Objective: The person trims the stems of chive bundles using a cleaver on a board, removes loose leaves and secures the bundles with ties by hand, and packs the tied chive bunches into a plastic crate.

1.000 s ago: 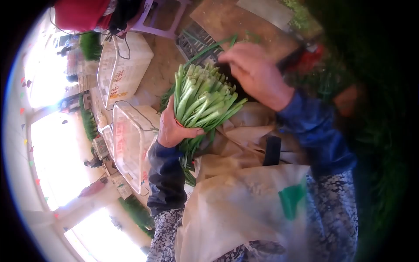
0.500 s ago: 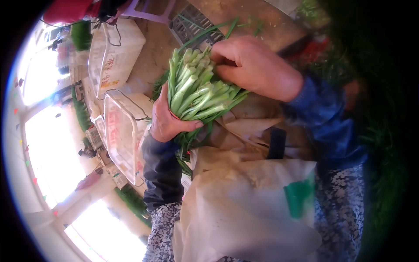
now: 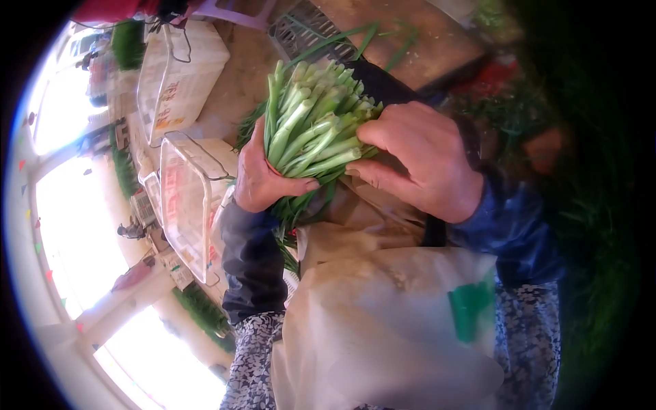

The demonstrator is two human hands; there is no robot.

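Observation:
My left hand is closed around a thick bunch of green vegetable stalks, its thumb lying across the near side. Their pale cut ends point up towards me, and long green leaves hang below the grip. My right hand is at the right side of the bunch. Its thumb and index finger are apart, with their tips against the outer stalk ends; the other fingers are partly hidden behind the hand. Beneath both hands, a beige apron covers my lap.
Two white plastic crates with wire handles and red writing stand to the left. Beyond the bunch are a grey slatted crate, a brown board with loose green leaves and part of a purple stool. Dark greenery lies at the right.
My right hand has moved from the far side of the bunch down and right to its right edge, and its thumb and index finger have spread. My left hand keeps its hold.

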